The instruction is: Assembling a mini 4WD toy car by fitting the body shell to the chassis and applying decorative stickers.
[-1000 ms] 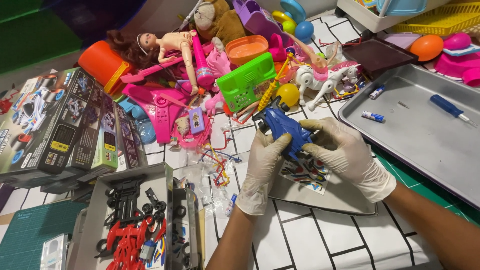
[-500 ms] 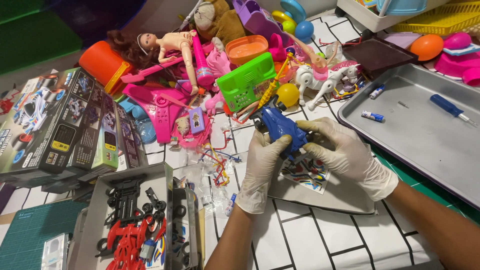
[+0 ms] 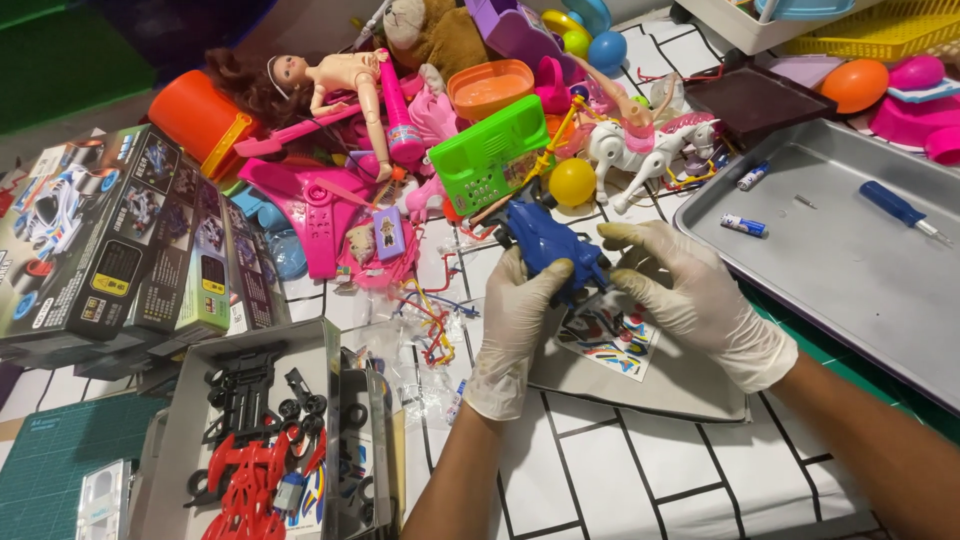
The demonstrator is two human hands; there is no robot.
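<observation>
Both my hands wear pale latex gloves and hold a blue toy car body shell above the tiled table. My left hand grips its near left side from below. My right hand closes on its right end, fingers curled over it. Under the hands lies a sticker sheet on a grey sheet of paper. To the left stands an open kit box with black and red car parts inside.
A metal tray at the right holds a blue screwdriver and small batteries. A heap of toys fills the back: a doll, a green toy phone, a white horse. Toy car boxes stand left.
Both hands have turned the blue shell slightly and shifted it a little up and left; grip is unchanged.
</observation>
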